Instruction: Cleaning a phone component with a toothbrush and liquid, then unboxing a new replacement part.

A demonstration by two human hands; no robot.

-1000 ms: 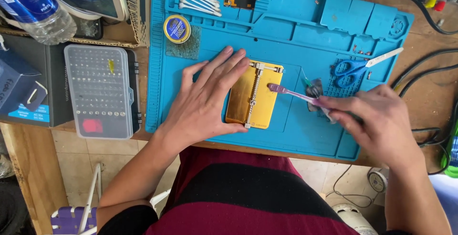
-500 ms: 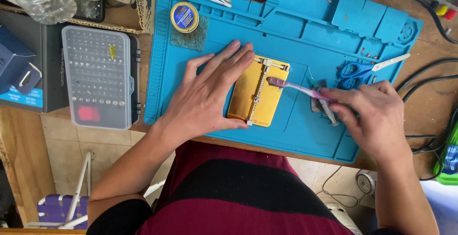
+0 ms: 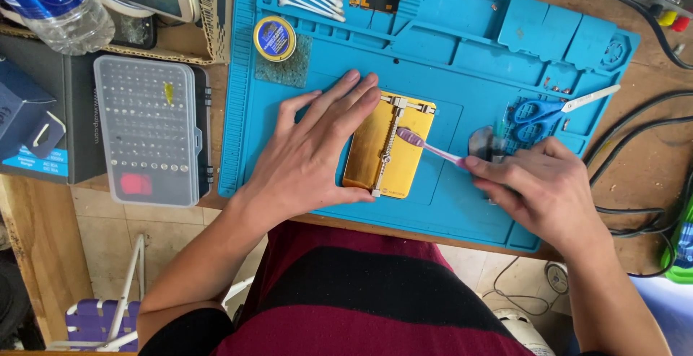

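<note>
- The gold holder plate (image 3: 390,146) lies near the front edge of the blue work mat (image 3: 447,67), its long axis running front to back.
- Our left hand (image 3: 310,154) rests flat, fingers spread, on the plate's left half.
- Our right hand (image 3: 541,190) pinches a purple toothbrush (image 3: 432,149); its bristle head meets the plate's central clamp bar.
- The brush handle points toward the mat's right edge, across the plate's long axis; we judge the right hand the working one.
</note>
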